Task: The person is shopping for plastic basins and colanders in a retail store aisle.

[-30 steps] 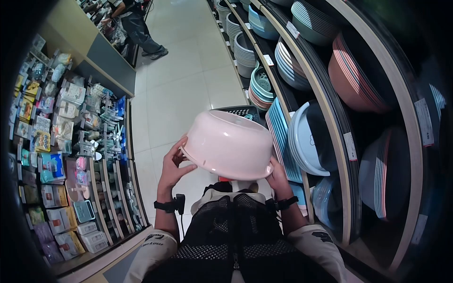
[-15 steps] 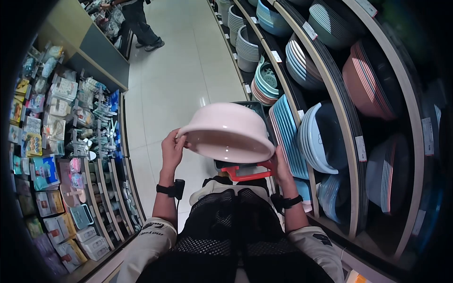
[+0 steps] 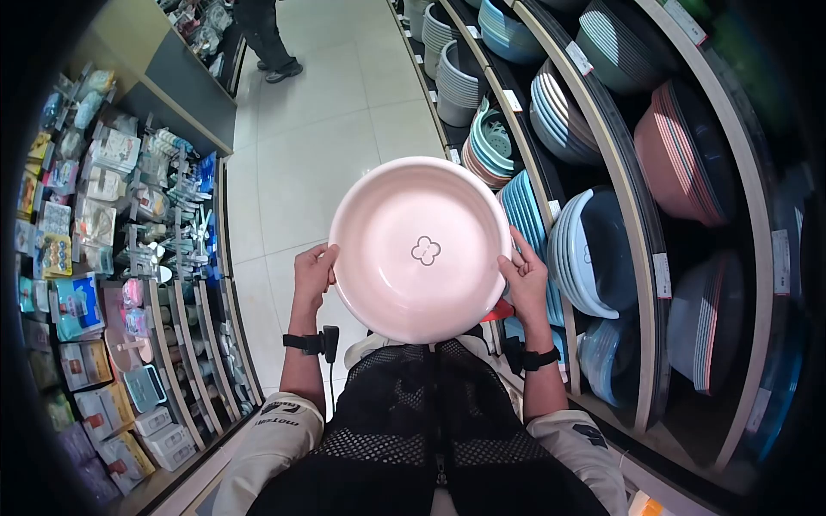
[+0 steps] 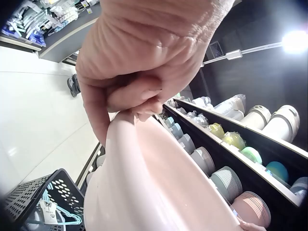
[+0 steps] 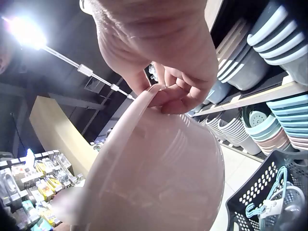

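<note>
Beyond the right hand [image 3: 527, 282], on its outer side, tall shelving [image 3: 765, 301] curves past, loaded with nested tubs and basins; out past the left hand [image 3: 314, 277], a display rack [image 3: 163, 353] carries many small packaged goods [image 3: 103, 224]. Pale tiled floor [image 3: 301, 163] stretches ahead of both hands, and well ahead of the left one are another person's legs [image 3: 262, 39] in dark trousers and shoes. Down below the hands, as both wrist views show, sits a dark basket [image 4: 29, 192] with perforated walls; light blue hangers [image 5: 264, 206] lie inside it, and part of its red handle [image 3: 497, 311] shows near the right hand in the head view. Between the hands is the pink basin [image 3: 387, 284], held up in front of the body with its inside turned toward the head camera. Each hand grips the rim on its own side, the fingers bent round it and the thumb pressing against it. Just behind each hand, a black band [image 3: 303, 342] circles the wrist. Smallest is the flower-shaped mark [image 3: 425, 250] on the basin's bottom, between the two grips.
</note>
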